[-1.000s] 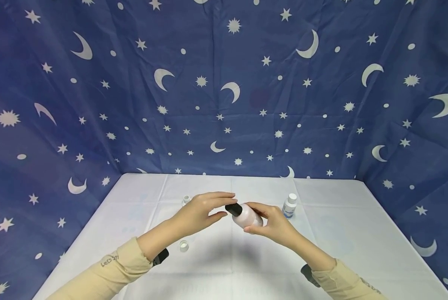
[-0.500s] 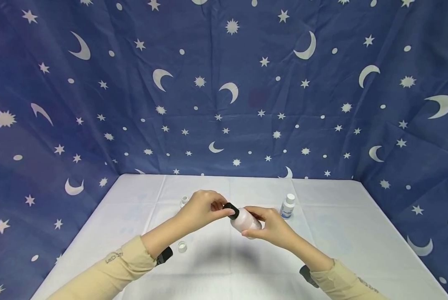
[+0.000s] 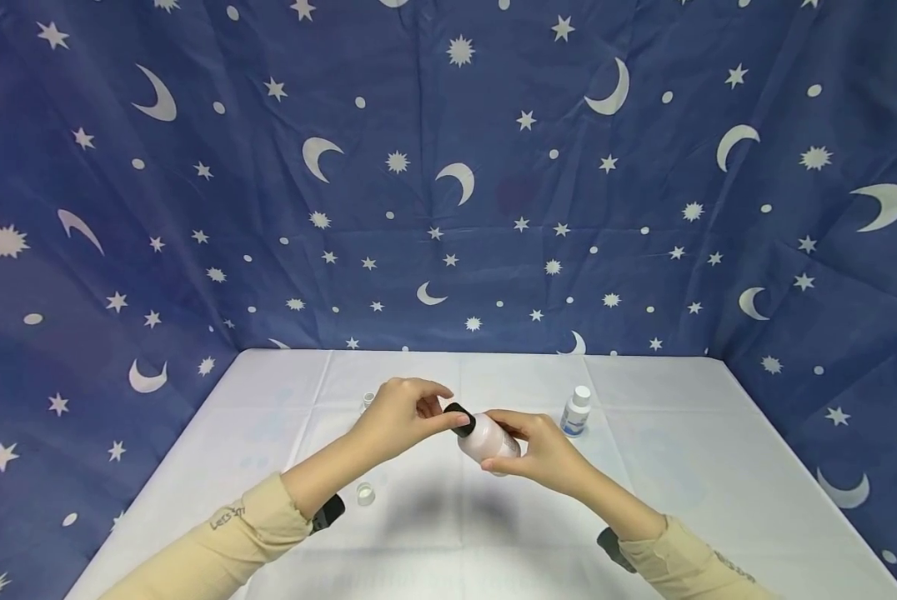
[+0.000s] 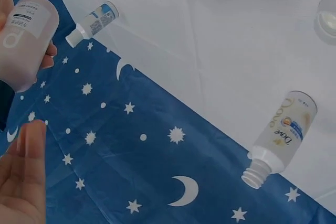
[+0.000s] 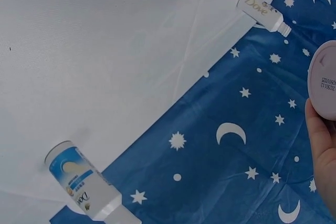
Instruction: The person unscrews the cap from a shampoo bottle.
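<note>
Above the table, my right hand (image 3: 544,450) grips the body of a pale pink bottle (image 3: 488,440), which is tilted with its black cap (image 3: 459,418) toward my left hand (image 3: 399,421). My left thumb lies over the cap, the index finger is raised above it, and the other fingers are curled behind, partly hidden. Printed text marks the pink bottle (image 4: 29,40) in the left wrist view; its fingers (image 4: 34,150) stand near the cap (image 4: 5,103). In the right wrist view the base of the bottle (image 5: 325,80) shows, with the right hand (image 5: 324,166) under it.
A capped white-and-blue Dove bottle (image 3: 576,412) stands right of the hands. An uncapped Dove bottle (image 4: 283,132) stands behind the left hand, mostly hidden in the head view. A small white cap (image 3: 366,494) lies near the left wrist. A starry cloth (image 3: 448,167) surrounds the white table (image 3: 643,483).
My left fingers have gone from straight over the black cap to curled beside it, the thumb now across it; most recently the index finger lifted slightly. The right hand keeps holding the pink bottle.
</note>
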`<state>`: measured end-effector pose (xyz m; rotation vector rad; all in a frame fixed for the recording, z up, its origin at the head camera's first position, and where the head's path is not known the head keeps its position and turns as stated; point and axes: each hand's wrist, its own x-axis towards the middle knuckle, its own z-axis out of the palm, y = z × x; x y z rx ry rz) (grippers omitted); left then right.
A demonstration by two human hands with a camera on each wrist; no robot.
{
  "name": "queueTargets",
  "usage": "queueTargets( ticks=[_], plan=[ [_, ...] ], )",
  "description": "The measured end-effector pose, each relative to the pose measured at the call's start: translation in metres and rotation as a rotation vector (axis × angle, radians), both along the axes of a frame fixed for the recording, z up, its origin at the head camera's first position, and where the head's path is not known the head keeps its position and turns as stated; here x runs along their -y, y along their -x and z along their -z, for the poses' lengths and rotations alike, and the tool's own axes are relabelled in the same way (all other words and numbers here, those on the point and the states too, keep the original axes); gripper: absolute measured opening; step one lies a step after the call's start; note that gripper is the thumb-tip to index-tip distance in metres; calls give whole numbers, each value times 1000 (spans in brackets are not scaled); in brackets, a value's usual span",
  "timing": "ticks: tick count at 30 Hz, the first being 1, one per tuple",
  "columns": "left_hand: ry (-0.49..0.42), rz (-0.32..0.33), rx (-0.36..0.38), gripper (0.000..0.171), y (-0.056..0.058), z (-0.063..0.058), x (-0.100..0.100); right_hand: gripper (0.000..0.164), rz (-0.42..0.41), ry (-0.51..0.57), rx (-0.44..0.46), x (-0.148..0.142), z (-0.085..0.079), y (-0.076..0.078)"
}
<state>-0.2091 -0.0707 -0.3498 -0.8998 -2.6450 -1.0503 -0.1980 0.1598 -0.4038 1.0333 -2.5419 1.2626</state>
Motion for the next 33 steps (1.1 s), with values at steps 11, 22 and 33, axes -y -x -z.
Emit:
queueTargets(
  ticks=[11, 22, 33],
  plan=[
    [-91, 272, -260, 38, 2, 9, 12, 48, -11, 31, 0, -1, 2, 0],
    [-29, 233, -264, 34, 5, 15, 13, 46, -22, 50, 37, 1, 5, 1],
    [-116, 38, -115, 25, 0, 13, 5, 46, -6, 38, 31, 3, 3, 2]
  ],
)
